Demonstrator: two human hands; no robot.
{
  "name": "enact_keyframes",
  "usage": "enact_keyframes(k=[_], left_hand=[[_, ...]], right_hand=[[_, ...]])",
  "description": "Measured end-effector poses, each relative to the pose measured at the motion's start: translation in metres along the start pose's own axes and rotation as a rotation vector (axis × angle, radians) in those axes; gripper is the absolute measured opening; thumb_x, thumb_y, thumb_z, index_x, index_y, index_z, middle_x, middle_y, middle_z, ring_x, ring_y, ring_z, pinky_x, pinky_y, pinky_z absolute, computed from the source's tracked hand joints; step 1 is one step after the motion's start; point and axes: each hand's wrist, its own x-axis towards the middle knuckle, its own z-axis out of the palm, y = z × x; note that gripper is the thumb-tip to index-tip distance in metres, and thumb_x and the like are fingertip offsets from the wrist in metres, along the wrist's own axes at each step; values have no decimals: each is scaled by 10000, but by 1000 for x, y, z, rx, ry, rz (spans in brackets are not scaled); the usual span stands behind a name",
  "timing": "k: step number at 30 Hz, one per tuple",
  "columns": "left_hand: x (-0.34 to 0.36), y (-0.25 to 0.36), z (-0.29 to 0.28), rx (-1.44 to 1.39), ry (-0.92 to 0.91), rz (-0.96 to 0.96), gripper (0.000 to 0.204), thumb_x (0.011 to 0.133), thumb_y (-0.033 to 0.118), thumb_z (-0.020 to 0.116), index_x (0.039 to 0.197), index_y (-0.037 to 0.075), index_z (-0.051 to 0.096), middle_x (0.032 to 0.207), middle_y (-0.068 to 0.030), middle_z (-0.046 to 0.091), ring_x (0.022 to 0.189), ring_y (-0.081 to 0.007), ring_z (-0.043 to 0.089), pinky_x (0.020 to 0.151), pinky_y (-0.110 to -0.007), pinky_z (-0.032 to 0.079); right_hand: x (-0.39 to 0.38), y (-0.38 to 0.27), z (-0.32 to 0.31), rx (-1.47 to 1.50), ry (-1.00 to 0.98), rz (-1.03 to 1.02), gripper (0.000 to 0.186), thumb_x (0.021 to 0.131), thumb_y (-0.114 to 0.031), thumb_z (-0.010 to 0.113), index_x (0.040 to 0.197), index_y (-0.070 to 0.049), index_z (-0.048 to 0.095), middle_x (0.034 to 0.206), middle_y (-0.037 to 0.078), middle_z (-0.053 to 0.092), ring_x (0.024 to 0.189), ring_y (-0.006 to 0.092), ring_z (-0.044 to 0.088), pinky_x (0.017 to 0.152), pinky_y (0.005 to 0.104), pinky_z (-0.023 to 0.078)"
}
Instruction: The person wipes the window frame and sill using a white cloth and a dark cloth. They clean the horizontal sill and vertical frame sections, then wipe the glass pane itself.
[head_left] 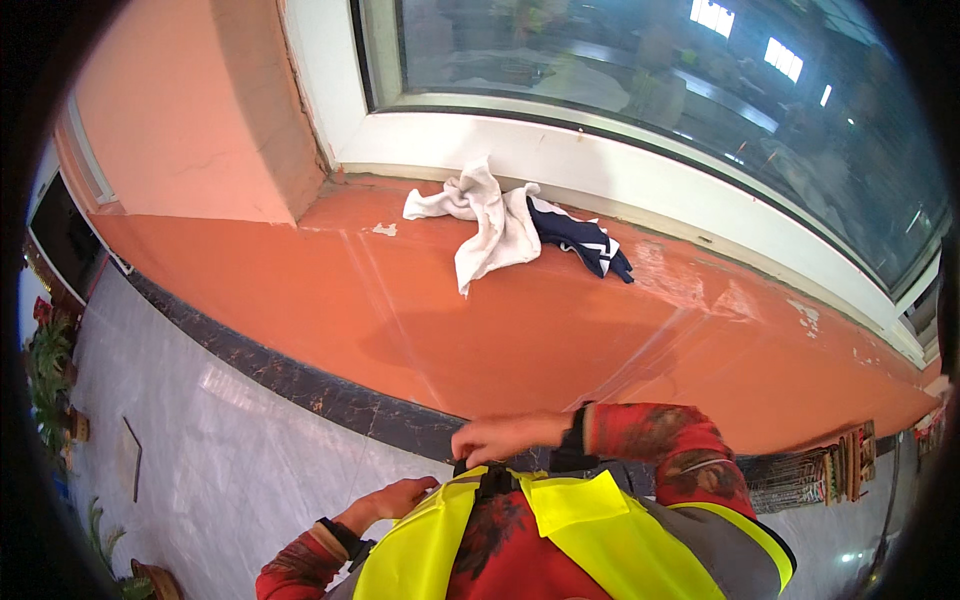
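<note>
My right hand (500,437) is held in front of my chest, its fingers curled downward beside a small dark thing at the top edge of my yellow vest (580,500). What those fingers hold is hidden. Lower and to the left, my left hand (402,496) rests against the vest's left edge; its fingertips are partly out of sight there. A black buckle or strap (496,484) sits between the two yellow panels. Ahead on the orange sill lie a crumpled white cloth (490,222) and, touching it, a navy-and-white cloth or glove (575,238). Neither hand touches these.
The orange sill (500,340) runs below a white-framed window (640,150), with scuffed paint on its right side. A dark stone border (300,385) edges the grey tiled floor (230,440). Potted plants (50,360) stand at far left. A rack of rods (810,475) is at right.
</note>
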Motion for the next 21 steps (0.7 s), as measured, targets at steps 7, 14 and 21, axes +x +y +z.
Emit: enact_keyframes(k=[7,14,21], left_hand=[[40,-105,-45,-26,568,-22,176,851,4,556,976,25,678,795,-158,691,750,-298,691,655,-388,520],[59,61,-123,463,1070,511,174,872,39,655,1036,13,602,937,-231,635,831,-436,612,677,-438,497],[67,240,-203,629,1370,1000,238,889,10,624,1127,20,614,1056,-172,621,974,-375,576,829,-423,474]], right_hand=[[-127,-161,-103,-644,874,-364,209,959,-165,648,1143,-68,672,1108,108,658,1060,310,620,929,414,489],[-121,-178,-175,-1140,789,27,504,980,-230,616,1473,-198,521,1514,148,416,1379,347,389,1148,464,314],[-49,-153,-202,-1075,809,-57,377,972,-160,601,1347,-184,624,1441,117,512,1224,364,473,1055,455,406]])
